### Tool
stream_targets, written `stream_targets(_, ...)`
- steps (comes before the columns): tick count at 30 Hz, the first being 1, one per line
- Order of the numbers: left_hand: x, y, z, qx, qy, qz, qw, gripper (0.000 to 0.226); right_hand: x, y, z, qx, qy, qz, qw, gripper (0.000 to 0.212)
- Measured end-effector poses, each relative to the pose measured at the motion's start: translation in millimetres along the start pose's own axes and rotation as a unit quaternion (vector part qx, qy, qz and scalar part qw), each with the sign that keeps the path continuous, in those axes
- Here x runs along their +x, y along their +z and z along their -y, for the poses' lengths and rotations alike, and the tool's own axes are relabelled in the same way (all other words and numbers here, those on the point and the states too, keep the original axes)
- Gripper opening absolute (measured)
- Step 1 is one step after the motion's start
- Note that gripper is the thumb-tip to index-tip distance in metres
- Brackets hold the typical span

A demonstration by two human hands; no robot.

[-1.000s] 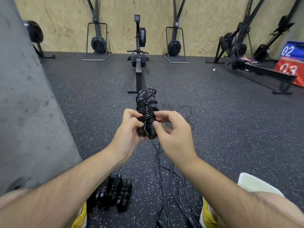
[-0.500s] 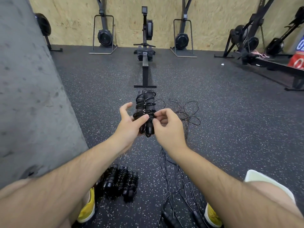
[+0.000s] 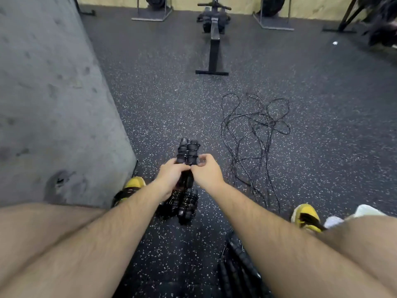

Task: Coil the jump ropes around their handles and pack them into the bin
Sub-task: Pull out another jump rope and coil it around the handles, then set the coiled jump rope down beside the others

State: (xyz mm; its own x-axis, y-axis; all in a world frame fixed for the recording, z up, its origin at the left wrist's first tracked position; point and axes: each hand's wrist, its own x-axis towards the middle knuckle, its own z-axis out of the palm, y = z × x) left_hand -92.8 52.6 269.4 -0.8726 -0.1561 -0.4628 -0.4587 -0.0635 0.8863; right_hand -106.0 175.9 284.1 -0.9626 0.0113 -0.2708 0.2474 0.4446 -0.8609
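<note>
A black jump rope, its cord wound round its two handles held side by side, sits upright between my hands. My left hand grips the lower part of the handles. My right hand pinches the cord at the bundle's right side. Several coiled jump ropes lie on the floor just below my hands. Loose black ropes sprawl on the floor to the right, their handles lying near my right forearm. No bin shows in the view.
A grey concrete block rises at the left. A rowing machine stands ahead on the speckled rubber floor. My yellow shoes sit to either side of the coiled ropes.
The view has tilted down, so the bundle and my hands now sit lower, just above the coiled ropes. My left fingers have closed round the handles.
</note>
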Motion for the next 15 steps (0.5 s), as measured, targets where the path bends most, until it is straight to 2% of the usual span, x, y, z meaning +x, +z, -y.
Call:
stream_targets(3, 12.9, -11.2, 38.5, 0.129, -0.01, -0.05, 0.99, 0.047, 5.1, 34.9, -45.8, -0.002, 0.049, 0.025, 0.999, 0.029)
stream_targets(6, 37.5, -18.6, 77.6, 0.161, -0.018, -0.083, 0.983, 0.052, 12.4, 60.2, -75.3, 0.008, 0.085, 0.025, 0.996, 0.027)
stream_targets(8, 50.7, -20.8, 97.3, 0.198, -0.02, -0.1, 0.975, 0.047, 19.9, 75.8, -89.4, -0.004, 0.101, 0.025, 0.995, 0.03)
stream_targets(12, 74.1, -23.0, 125.0, 0.265, -0.021, -0.108, 0.958, 0.04, 36.5, 102.8, -111.0, -0.03, 0.11, 0.04, 0.993, 0.044)
stream_targets(15, 94.1, -21.7, 140.3, 0.35, -0.025, -0.078, 0.933, 0.045, 49.6, 117.6, -128.8, -0.046, 0.129, 0.098, 0.986, 0.052)
